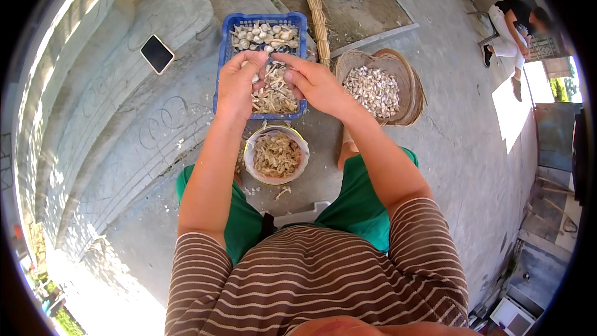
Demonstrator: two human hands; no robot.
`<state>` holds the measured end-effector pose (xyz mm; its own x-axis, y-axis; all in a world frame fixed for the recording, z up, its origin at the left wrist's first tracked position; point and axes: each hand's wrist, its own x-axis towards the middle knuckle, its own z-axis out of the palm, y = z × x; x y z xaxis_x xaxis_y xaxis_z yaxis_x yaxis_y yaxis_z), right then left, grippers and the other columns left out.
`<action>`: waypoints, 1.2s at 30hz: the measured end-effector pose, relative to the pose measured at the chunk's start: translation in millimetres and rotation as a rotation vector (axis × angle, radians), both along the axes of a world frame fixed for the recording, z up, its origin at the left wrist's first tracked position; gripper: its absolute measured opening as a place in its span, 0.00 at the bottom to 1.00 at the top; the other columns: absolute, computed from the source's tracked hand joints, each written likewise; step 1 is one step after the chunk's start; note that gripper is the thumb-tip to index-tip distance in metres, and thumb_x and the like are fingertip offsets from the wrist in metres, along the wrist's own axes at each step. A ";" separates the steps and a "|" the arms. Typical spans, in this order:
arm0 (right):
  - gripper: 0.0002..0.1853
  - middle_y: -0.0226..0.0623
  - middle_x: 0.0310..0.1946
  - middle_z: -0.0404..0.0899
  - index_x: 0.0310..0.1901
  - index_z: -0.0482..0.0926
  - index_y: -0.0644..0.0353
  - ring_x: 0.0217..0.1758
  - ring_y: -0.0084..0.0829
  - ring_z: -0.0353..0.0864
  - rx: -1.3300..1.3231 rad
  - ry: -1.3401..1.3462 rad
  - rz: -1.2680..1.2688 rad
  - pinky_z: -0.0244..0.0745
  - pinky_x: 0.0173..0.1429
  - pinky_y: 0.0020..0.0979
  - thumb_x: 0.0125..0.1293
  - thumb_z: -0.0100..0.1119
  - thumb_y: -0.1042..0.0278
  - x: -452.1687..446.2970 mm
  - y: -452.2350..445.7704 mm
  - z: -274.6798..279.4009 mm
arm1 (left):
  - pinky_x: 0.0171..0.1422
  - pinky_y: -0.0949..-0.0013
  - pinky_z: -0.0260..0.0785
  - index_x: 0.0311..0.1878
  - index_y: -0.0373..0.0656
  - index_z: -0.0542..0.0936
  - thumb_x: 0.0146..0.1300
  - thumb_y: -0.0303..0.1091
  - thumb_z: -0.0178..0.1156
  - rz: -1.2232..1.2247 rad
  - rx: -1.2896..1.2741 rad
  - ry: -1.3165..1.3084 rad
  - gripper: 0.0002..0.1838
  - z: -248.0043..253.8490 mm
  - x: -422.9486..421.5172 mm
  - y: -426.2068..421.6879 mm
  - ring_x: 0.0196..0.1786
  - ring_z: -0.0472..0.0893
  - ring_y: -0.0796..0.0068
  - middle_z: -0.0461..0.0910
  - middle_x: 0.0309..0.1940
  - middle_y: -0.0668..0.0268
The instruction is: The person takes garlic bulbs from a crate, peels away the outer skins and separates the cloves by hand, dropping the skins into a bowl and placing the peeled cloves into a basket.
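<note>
Two-handed, with left hand [238, 82] and right hand [315, 84] above the crate [264, 18], both curled and nearly meeting at the tips (cannot tell what between them). Inside: garlic bulbs [272, 36] at the far end, dry stalks [273, 101] nearer. Closer in, a bucket [303, 150] of trimmings [277, 155]; to the right, a basket [408, 87] of cloves [372, 92]; farther out, a broom [319, 22], a phone [157, 55], a seated person [515, 15].

We list, at centre, one crate [225, 50]: garlic bulbs [264, 35] in its far end, stalks [273, 102] in its near end, our left hand [239, 81] and right hand [317, 84] above it. Nearer us: one bucket [302, 150], scraps [277, 154] inside. Right of the crate: one basket [408, 87], more garlic [372, 92] within. Between crate and basket, extending far: one broom [318, 18]. Left of the crate: one handheld device [157, 54], on a step [168, 9]. Far right: one person [513, 28].
</note>
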<state>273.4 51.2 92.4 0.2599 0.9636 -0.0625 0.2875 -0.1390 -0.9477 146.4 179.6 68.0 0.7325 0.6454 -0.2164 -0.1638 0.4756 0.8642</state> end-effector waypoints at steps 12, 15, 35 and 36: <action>0.11 0.43 0.35 0.80 0.46 0.79 0.59 0.40 0.42 0.80 0.021 -0.770 -0.341 0.74 0.45 0.36 0.62 0.56 0.70 94.4 -39.4 -26.1 | 0.40 0.72 0.69 0.53 0.36 0.71 0.62 0.24 0.49 -0.030 0.031 0.003 0.15 0.6 -9.6 3.3 0.40 0.75 0.73 0.74 0.45 0.61; 0.09 0.33 0.28 0.79 0.44 0.78 0.61 0.31 0.23 0.80 0.160 0.108 -0.265 0.72 0.33 0.24 0.65 0.58 0.68 52.2 -8.3 -10.2 | 0.44 0.71 0.71 0.56 0.35 0.69 0.62 0.22 0.50 -0.067 0.158 0.060 0.17 14.2 -7.8 -9.1 0.43 0.77 0.72 0.74 0.48 0.60; 0.05 0.26 0.18 0.68 0.36 0.73 0.61 0.15 0.16 0.61 0.183 0.714 -0.172 0.54 0.18 0.20 0.69 0.51 0.69 -2.1 48.3 -14.0 | 0.43 0.73 0.74 0.56 0.34 0.72 0.63 0.21 0.55 -0.073 0.289 0.034 0.18 19.9 -13.5 2.5 0.40 0.79 0.74 0.79 0.42 0.62; 0.05 0.26 0.17 0.68 0.36 0.73 0.61 0.15 0.16 0.61 0.172 0.654 -0.193 0.55 0.18 0.20 0.69 0.51 0.70 -2.2 49.0 -14.3 | 0.43 0.73 0.74 0.56 0.34 0.72 0.63 0.21 0.55 -0.074 0.297 0.037 0.18 20.1 -13.6 3.8 0.40 0.79 0.74 0.79 0.42 0.62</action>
